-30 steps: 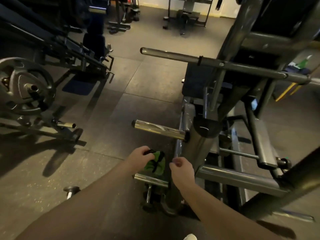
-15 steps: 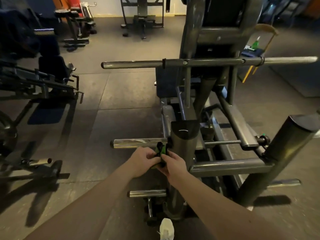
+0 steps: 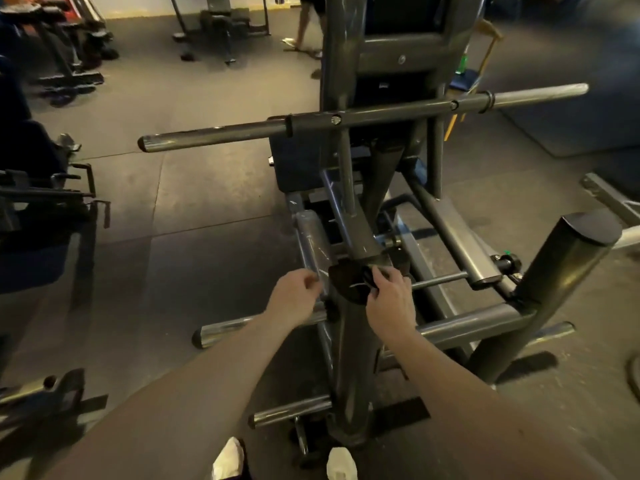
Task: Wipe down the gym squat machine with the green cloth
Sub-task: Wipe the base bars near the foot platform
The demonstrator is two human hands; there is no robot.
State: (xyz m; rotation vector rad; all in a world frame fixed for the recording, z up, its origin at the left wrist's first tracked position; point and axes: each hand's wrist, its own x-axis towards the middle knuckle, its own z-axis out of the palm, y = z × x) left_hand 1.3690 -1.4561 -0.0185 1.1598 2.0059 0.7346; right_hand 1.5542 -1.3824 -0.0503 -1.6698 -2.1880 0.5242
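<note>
r hand [image 3: 389,299] pinches the bunched cloth [image 3: 367,279] on the smooth round cap [image 3: 341,276] of the squat machine [image 3: 398,60]'s grey steel post [image 3: 349,358], l hand [image 3: 294,299] curled just beside, can't tell if holding anything.

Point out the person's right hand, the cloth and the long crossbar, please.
right hand [image 3: 389,301]: head view, on the back of the hand, which grips the cloth.
cloth [image 3: 367,280]: head view, on the dark bunch showing past that grip.
long crossbar [image 3: 214,135]: head view, on its bare steel stretch left of the collar.

Dim gym, dark rubber-tiled floor [image 3: 194,209], other machines [image 3: 41,202] left, perhaps pale wall [image 3: 138,5] beyond
</note>
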